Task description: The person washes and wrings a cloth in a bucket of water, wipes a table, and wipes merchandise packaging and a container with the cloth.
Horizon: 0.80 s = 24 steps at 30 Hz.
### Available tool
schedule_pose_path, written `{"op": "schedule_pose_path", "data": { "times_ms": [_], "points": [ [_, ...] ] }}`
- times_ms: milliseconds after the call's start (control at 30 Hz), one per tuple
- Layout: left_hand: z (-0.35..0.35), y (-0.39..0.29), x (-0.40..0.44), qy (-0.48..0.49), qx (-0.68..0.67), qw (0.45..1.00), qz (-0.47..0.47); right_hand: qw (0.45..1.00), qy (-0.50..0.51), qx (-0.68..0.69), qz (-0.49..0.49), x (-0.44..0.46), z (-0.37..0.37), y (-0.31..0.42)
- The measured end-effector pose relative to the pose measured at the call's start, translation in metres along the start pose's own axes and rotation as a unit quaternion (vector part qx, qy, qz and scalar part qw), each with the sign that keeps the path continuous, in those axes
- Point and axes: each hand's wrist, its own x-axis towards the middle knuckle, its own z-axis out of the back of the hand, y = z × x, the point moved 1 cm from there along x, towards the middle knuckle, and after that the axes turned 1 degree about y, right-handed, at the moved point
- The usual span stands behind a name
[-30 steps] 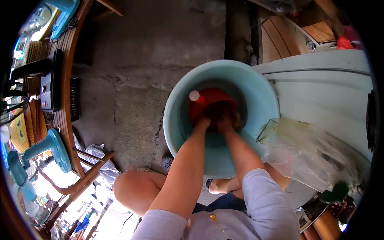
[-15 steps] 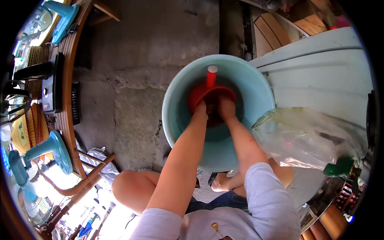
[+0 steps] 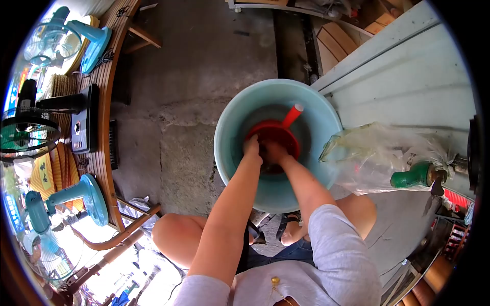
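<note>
Now red dipper handle further right, hands inside, fingers' spread and hold unclear

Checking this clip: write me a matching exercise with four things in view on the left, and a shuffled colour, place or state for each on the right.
Column one
1. Dipper
2. Tub
3. Bag
4. Bench

Column two
A. Slatted wood, at the picture's left
B. See-through, at the picture's right
C. Red, with the left hand and right hand at its bowl
D. Round and pale blue

Pairs: 1-C, 2-D, 3-B, 4-A
</note>
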Motion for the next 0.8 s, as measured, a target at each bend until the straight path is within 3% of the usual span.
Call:
{"op": "schedule_pose_path", "data": {
  "times_ms": [67,100,133,267,300,333,367,400,467,500,567,633,700,733,767,800],
  "points": [
    [0.005,-0.001,0.008,0.031,-0.038,0.999,0.0,0.996,-0.006,0.077,0.054,0.004,0.0,-0.008],
    [0.006,0.001,0.015,0.031,-0.038,0.999,0.002,0.97,-0.054,0.163,-0.171,0.003,-0.002,-0.01],
    [0.006,0.004,0.023,0.038,-0.032,0.999,0.005,0.886,-0.098,0.238,-0.385,0.001,-0.006,-0.012],
    [0.005,0.007,0.01,0.007,-0.012,1.0,0.011,0.833,-0.004,0.299,-0.466,0.004,-0.025,-0.001],
    [0.005,0.004,0.001,0.007,-0.012,1.0,0.012,0.745,0.023,0.503,-0.437,0.0,-0.01,0.017],
    [0.003,-0.001,-0.009,-0.019,-0.028,0.999,0.04,0.621,0.048,0.681,-0.386,-0.002,0.007,0.033],
    [0.005,-0.003,-0.013,-0.031,-0.035,0.997,0.057,0.622,0.046,0.679,-0.386,0.001,0.016,0.039],
    [0.006,-0.004,-0.016,-0.044,-0.043,0.995,0.074,0.755,0.061,0.568,-0.323,0.004,0.025,0.044],
    [0.012,-0.008,-0.011,0.16,-0.187,0.964,0.104,0.859,0.106,0.474,-0.162,-0.012,0.088,0.084],
    [0.014,-0.007,-0.002,0.16,-0.186,0.964,0.102,0.858,0.106,0.475,-0.161,-0.023,0.098,0.09],
    [0.011,-0.002,0.019,0.137,-0.244,0.944,0.173,0.841,0.081,0.53,-0.067,-0.047,0.112,0.093],
    [0.004,-0.013,-0.035,0.183,-0.278,0.924,0.186,0.826,0.088,0.55,-0.082,-0.075,0.15,0.125],
    [-0.005,-0.032,-0.096,0.256,-0.179,0.918,0.246,0.809,0.094,0.572,-0.097,-0.086,0.153,0.136],
    [0.001,-0.015,-0.06,0.391,-0.207,0.875,0.198,0.92,-0.073,0.384,0.031,-0.085,0.144,0.135],
    [0.007,0.0,-0.026,0.515,-0.236,0.812,0.144,0.946,-0.234,0.16,0.156,-0.086,0.139,0.14],
    [0.009,-0.001,-0.025,0.523,-0.255,0.803,0.13,0.947,-0.246,0.162,0.129,-0.088,0.147,0.16]
  ]
}}
